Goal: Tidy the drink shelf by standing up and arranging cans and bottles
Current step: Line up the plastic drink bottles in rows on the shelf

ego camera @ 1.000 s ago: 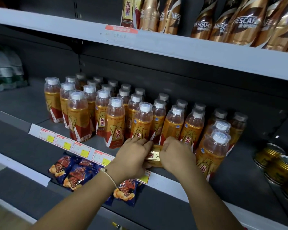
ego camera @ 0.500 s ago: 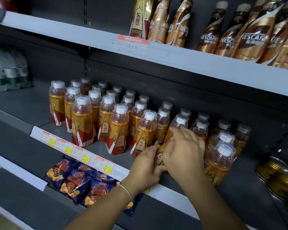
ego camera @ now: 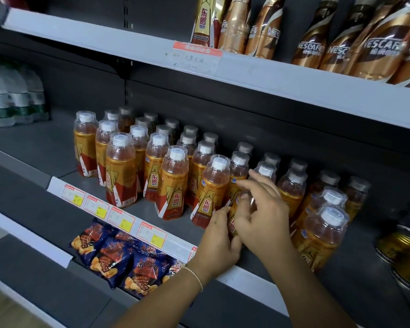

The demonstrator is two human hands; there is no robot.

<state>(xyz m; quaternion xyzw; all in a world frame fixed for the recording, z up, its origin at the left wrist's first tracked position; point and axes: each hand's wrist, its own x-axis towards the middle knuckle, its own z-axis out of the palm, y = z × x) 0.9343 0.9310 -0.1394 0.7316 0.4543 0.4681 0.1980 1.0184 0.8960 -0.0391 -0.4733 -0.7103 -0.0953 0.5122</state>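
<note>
While your hands meet at the front edge of the shelf (ego camera: 258,281), the bottle (ego camera: 232,223) sits tilted between them. Your left hand (ego camera: 217,247) grips its lower body; your right hand (ego camera: 262,214) curls around its upper part, index finger extended. Upright orange bottles (ego camera: 173,185) stand just left of your left hand. Snack bags (ego camera: 118,259) lie below it. Gold cans (ego camera: 402,252) lie well to the right of your right hand.

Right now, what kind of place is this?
Most likely a shop's drink aisle: price tags line the shelf edge, rows of identical orange bottles stand behind them, and snack packs fill the shelf below.
</note>
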